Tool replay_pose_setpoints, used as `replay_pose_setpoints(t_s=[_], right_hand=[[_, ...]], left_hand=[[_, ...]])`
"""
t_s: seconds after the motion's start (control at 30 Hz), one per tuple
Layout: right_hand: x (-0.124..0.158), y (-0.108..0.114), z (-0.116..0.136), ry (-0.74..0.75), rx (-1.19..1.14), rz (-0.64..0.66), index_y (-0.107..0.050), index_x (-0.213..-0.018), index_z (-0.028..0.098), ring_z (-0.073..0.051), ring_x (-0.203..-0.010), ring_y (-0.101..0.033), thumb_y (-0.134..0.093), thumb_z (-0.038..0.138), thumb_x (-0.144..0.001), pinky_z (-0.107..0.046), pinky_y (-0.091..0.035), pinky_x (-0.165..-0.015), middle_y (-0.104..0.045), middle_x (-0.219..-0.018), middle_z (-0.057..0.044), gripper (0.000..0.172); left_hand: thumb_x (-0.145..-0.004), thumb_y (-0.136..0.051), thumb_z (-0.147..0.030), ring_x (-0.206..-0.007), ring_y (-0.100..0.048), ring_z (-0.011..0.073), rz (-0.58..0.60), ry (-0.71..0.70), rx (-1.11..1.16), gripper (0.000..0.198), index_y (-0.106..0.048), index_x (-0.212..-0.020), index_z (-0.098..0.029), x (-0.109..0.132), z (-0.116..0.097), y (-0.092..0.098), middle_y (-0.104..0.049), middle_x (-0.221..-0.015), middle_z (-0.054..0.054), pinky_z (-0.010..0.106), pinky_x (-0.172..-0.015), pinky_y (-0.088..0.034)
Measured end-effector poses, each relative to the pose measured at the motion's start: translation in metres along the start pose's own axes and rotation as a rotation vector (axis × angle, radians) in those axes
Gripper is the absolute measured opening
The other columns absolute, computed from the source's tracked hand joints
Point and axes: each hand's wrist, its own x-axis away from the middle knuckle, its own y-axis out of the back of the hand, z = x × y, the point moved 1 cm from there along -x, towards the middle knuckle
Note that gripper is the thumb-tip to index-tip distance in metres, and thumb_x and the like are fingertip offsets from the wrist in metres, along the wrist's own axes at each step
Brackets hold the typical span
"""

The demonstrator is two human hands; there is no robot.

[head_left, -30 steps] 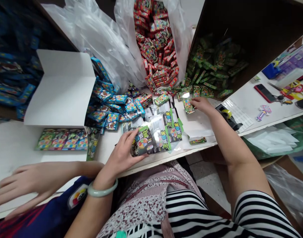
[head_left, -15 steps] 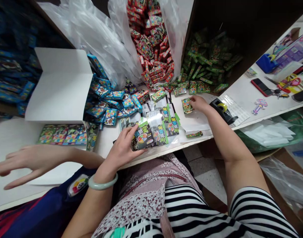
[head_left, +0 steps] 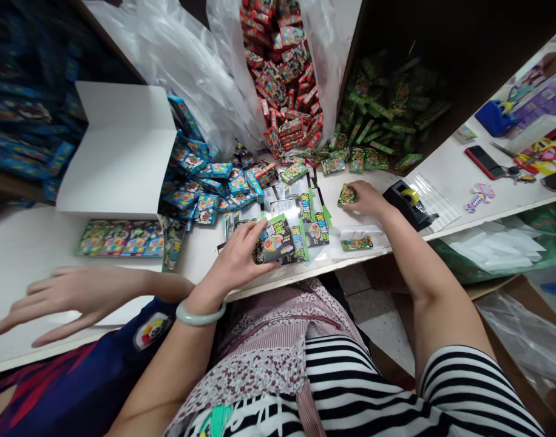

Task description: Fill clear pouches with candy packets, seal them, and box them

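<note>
White surface (head_left: 200, 258), cluttered | left hand (head_left: 238, 255), thumb and fingers astride, grips flat green-edged black packet (head_left: 275, 240) near front edge | right hand (head_left: 368, 199) pinches small green printed box (head_left: 346, 194), farther back, rightward | light edge grips should avoid crushing

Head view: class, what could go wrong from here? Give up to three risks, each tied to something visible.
The black packets overlap beside the left hand, so they might slide apart.
Blue boxes and red boxes lie loose together and could get mixed up.
The right hand might knock the front green box off the table, as it lies near the edge.
</note>
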Motion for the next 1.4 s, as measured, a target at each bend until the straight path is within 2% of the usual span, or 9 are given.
replay_pose_setpoints(t_s=[0.07, 0.13, 0.27, 0.4, 0.6, 0.77, 1.0, 1.13, 1.4], right_hand=[[0.015, 0.009, 0.022, 0.054, -0.072, -0.106, -0.055, -0.138, 0.015, -0.035, -0.132, -0.051, -0.075, 0.037, -0.074, -0.047, -0.039, -0.114, -0.057, -0.138, -0.018, 0.070], [0.037, 0.023, 0.052, 0.200, -0.157, -0.167, -0.054, -0.140, 0.019, -0.032, -0.132, -0.051, -0.073, 0.039, -0.078, -0.047, -0.040, -0.114, -0.056, -0.140, -0.015, 0.068], [0.082, 0.043, 0.108, 0.553, -0.181, -0.039, -0.047, -0.148, 0.028, -0.032, -0.139, -0.046, -0.070, 0.041, -0.082, -0.052, -0.037, -0.118, -0.049, -0.148, -0.013, 0.072], [0.097, 0.043, 0.127, 0.710, -0.110, 0.096, -0.045, -0.150, 0.027, -0.033, -0.137, -0.048, -0.069, 0.037, -0.085, -0.056, -0.042, -0.113, -0.048, -0.150, -0.015, 0.070], [0.093, 0.040, 0.129, 0.715, -0.043, 0.154, -0.048, -0.149, 0.027, -0.035, -0.133, -0.051, -0.071, 0.037, -0.083, -0.058, -0.046, -0.109, -0.051, -0.147, -0.015, 0.070], [0.095, 0.043, 0.136, 0.751, -0.028, 0.218, -0.052, -0.146, 0.025, -0.034, -0.131, -0.053, -0.070, 0.034, -0.083, -0.057, -0.047, -0.107, -0.053, -0.146, -0.016, 0.066], [0.092, 0.038, 0.140, 0.671, -0.040, 0.201, -0.058, -0.141, 0.027, -0.035, -0.129, -0.053, -0.075, 0.041, -0.080, -0.058, -0.047, -0.108, -0.057, -0.142, -0.014, 0.065], [0.090, 0.035, 0.136, 0.665, -0.087, 0.222, -0.059, -0.140, 0.024, -0.034, -0.128, -0.055, -0.071, 0.045, -0.083, -0.056, -0.047, -0.109, -0.057, -0.140, -0.014, 0.063], [0.090, 0.030, 0.142, 0.644, -0.070, 0.105, -0.060, -0.140, 0.023, -0.037, -0.130, -0.053, -0.071, 0.044, -0.083, -0.059, -0.045, -0.109, -0.056, -0.142, -0.016, 0.062]], left_hand=[[-0.076, -0.078, -0.049, -0.131, -0.049, 0.0349, -0.017, -0.012, 0.007, 0.096, -0.032, -0.156, -0.022, -0.004, 0.000, -0.002, -0.047, -0.141, 0.016, 0.051, -0.112, -0.043], [-0.074, -0.080, -0.052, -0.131, -0.048, 0.0358, -0.048, -0.038, 0.014, 0.099, -0.032, -0.156, -0.020, -0.008, 0.000, -0.002, -0.047, -0.140, 0.016, 0.052, -0.112, -0.042], [-0.071, -0.081, -0.059, -0.131, -0.047, 0.0356, -0.049, -0.112, 0.049, 0.106, -0.029, -0.157, -0.024, -0.014, -0.002, -0.003, -0.046, -0.140, 0.015, 0.054, -0.113, -0.040], [-0.071, -0.079, -0.064, -0.130, -0.047, 0.0369, -0.039, -0.187, 0.023, 0.109, -0.027, -0.158, -0.025, -0.016, -0.004, -0.003, -0.046, -0.141, 0.017, 0.056, -0.112, -0.039], [-0.073, -0.074, -0.069, -0.129, -0.049, 0.0375, -0.041, -0.287, -0.051, 0.108, -0.028, -0.158, -0.021, -0.011, -0.003, -0.001, -0.048, -0.139, 0.020, 0.054, -0.110, -0.041], [-0.075, -0.074, -0.068, -0.130, -0.048, 0.0375, 0.000, -0.298, 0.004, 0.106, -0.028, -0.158, -0.020, -0.008, -0.005, -0.003, -0.048, -0.140, 0.020, 0.055, -0.110, -0.041], [-0.075, -0.074, -0.067, -0.130, -0.047, 0.0378, 0.091, -0.257, 0.094, 0.105, -0.030, -0.157, -0.017, -0.007, -0.011, -0.006, -0.047, -0.139, 0.021, 0.055, -0.109, -0.043], [-0.076, -0.073, -0.067, -0.126, -0.050, 0.0354, 0.133, -0.247, 0.129, 0.102, -0.031, -0.157, -0.022, -0.005, -0.009, -0.002, -0.049, -0.137, 0.018, 0.053, -0.107, -0.045], [-0.072, -0.072, -0.074, -0.129, -0.048, 0.0366, 0.081, -0.215, 0.164, 0.108, -0.030, -0.158, -0.022, -0.006, -0.003, -0.001, -0.046, -0.139, 0.018, 0.056, -0.111, -0.042]])
